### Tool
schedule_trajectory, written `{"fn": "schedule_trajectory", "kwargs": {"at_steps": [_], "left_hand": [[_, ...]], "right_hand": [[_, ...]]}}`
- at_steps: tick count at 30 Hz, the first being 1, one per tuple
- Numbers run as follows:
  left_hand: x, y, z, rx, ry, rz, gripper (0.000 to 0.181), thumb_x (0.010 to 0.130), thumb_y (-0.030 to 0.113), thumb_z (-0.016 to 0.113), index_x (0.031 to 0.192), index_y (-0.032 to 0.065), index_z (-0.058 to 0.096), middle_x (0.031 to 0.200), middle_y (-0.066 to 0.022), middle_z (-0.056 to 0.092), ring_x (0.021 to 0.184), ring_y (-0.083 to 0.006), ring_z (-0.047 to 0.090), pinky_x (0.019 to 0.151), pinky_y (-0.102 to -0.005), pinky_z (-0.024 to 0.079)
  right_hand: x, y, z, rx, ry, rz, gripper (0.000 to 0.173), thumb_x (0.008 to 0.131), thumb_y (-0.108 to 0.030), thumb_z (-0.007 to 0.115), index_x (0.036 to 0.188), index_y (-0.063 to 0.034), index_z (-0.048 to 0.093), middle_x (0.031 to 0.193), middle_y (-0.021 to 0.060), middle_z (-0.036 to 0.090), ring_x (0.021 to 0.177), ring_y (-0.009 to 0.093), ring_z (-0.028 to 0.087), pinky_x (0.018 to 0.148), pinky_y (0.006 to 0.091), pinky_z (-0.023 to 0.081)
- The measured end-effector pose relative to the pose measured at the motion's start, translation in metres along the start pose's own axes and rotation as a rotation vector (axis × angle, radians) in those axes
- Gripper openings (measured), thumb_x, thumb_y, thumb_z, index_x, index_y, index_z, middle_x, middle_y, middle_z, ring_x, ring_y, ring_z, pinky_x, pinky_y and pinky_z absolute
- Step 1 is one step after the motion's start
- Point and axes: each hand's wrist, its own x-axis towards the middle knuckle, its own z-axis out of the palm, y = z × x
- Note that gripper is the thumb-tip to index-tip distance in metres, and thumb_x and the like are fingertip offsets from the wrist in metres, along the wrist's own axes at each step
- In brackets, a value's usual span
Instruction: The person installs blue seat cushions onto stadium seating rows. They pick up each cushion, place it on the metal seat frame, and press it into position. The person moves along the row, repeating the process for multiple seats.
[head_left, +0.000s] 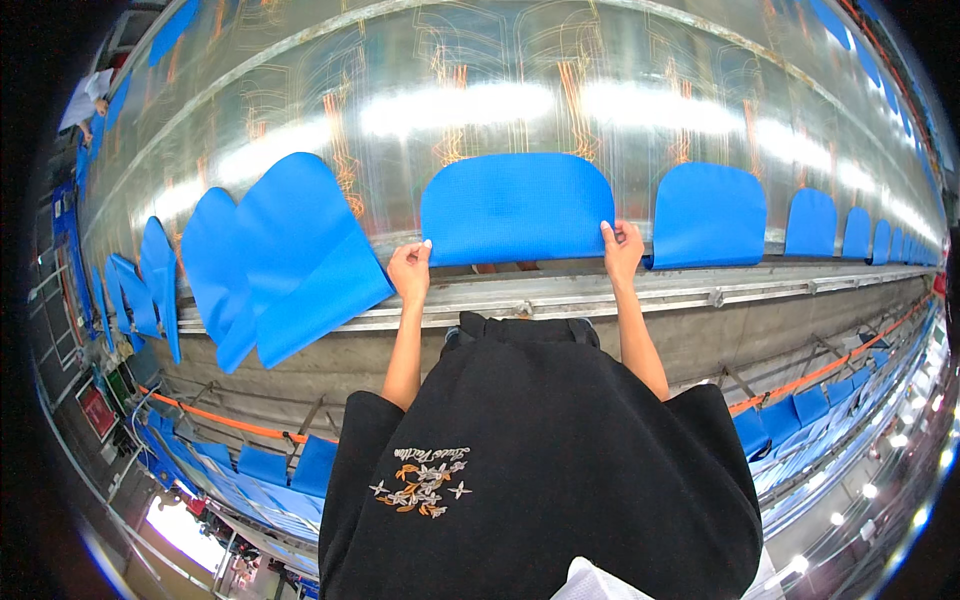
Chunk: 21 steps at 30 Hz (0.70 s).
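A blue textured sheet (517, 206) with two rounded far corners lies on the long shiny table straight before me. My left hand (411, 270) pinches its near left corner between thumb and fingers. At its near right edge, my right hand (624, 247) grips the sheet in the same way. The near edge of the sheet is pulled fairly straight between both hands, close to the table's metal edge rail (487, 298). To the left of my left hand, several overlapping blue sheets (307, 247) hang over the rail, partly folded.
A similar blue sheet (709, 214) lies just right of my right hand, with a row of others beyond it. Coloured outlines mark the shiny tabletop (390, 172). Behind me runs an orange bar (225, 418) with blue pieces by it. Another person (88, 101) stands at the far left.
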Motion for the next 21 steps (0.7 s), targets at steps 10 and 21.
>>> {"fn": "schedule_trajectory", "kwargs": {"at_steps": [10,21], "left_hand": [[0.004,0.009,-0.003,-0.01,-0.039,-0.04,0.028,0.087,0.027,0.085,0.091,0.0006,0.08,0.075,-0.008,0.069,0.066,-0.0153,0.062,0.064,-0.0321,0.05],[0.02,0.002,-0.003,0.044,-0.145,-0.128,0.034,0.085,0.032,0.086,0.085,-0.0006,0.079,0.075,-0.0117,0.074,0.066,-0.0179,0.068,0.066,-0.0337,0.053]], "right_hand": [[0.004,-0.004,0.001,0.004,-0.017,0.053,0.029,0.085,-0.026,0.084,0.092,0.0004,0.075,0.084,0.0074,0.061,0.077,0.021,0.054,0.074,0.0356,0.046],[0.007,-0.004,0.004,0.007,-0.007,0.061,0.03,0.084,-0.026,0.086,0.091,0.0009,0.074,0.082,0.0063,0.059,0.077,0.02,0.053,0.073,0.0349,0.045]]}}
